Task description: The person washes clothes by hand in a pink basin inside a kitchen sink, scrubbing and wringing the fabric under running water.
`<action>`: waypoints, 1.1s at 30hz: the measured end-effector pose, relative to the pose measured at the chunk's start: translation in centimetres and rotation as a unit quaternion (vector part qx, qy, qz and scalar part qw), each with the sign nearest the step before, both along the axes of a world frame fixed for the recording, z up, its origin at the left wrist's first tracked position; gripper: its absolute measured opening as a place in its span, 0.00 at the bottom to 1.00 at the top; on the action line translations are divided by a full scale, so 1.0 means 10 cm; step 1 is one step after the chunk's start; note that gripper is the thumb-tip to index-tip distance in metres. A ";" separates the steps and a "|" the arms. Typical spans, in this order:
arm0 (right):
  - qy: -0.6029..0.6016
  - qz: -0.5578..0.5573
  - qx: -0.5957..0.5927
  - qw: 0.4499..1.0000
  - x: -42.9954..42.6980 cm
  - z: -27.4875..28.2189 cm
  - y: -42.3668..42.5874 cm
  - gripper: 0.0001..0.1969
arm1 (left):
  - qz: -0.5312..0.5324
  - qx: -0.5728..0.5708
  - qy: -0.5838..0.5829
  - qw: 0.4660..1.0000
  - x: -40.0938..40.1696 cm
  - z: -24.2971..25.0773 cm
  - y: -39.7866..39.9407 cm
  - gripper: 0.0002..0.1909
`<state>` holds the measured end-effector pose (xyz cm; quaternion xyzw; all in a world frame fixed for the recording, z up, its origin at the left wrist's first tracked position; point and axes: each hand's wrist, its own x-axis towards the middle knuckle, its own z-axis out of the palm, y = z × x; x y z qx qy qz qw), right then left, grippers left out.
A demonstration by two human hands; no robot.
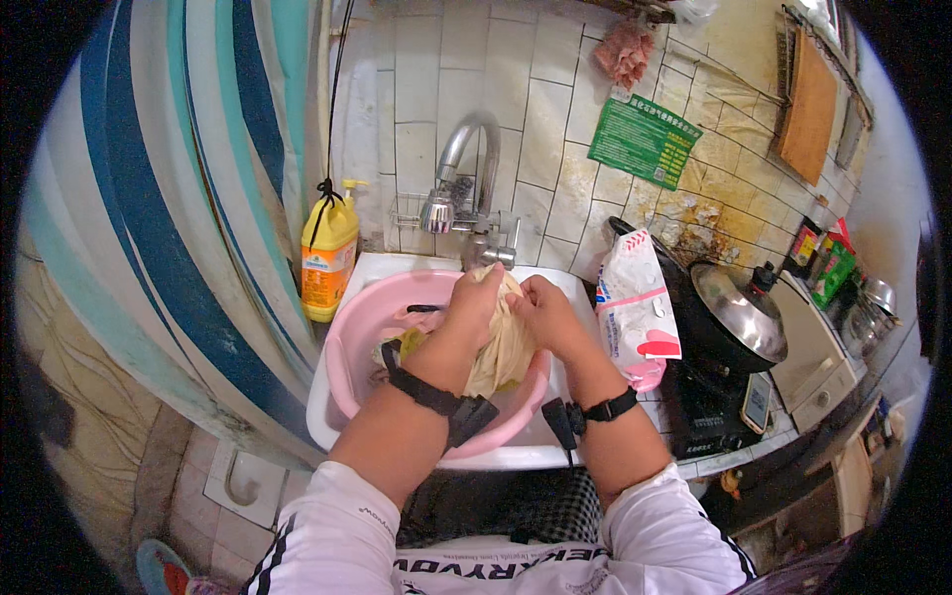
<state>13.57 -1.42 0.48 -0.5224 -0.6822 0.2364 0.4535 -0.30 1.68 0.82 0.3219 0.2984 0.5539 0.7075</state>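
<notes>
My left hand (473, 311) grips the upper part of a wet cream-coloured cloth (500, 357), just in front of the tap's base. On the cloth's right side, my right hand (545, 311) pinches its upper edge between thumb and fingers. The cloth hangs down into a pink plastic basin (348, 305), which sits in a white sink (326, 428). Other pieces of fabric, pink and yellow-green, lie in the basin, partly hidden by my left forearm. Above and behind my hands stands a chrome tap (487, 163) with a spray head.
A yellow pump bottle (329, 256) stands left of the sink, beside a striped curtain (216, 223). To the right are a white and pink plastic package (638, 305), a black wok with a metal lid (736, 312) on a stove, and a phone (756, 401) near the counter's edge.
</notes>
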 end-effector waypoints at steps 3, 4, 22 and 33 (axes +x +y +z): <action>0.014 0.047 0.032 0.998 -0.07 -0.03 -0.07 0.14 | 0.062 0.011 0.094 0.994 0.03 -0.07 0.07 0.17; 0.019 0.049 0.029 0.998 -0.14 0.03 -0.15 0.14 | 0.062 0.031 0.120 0.990 0.02 -0.08 0.04 0.17; -0.191 -0.190 0.104 0.957 -0.06 0.13 -0.15 0.18 | 0.025 0.107 0.202 0.973 0.28 -0.08 -0.22 0.24; -0.202 -0.128 0.085 0.967 -0.06 0.22 -0.36 0.16 | -0.028 0.101 0.135 0.985 0.22 -0.09 -0.22 0.25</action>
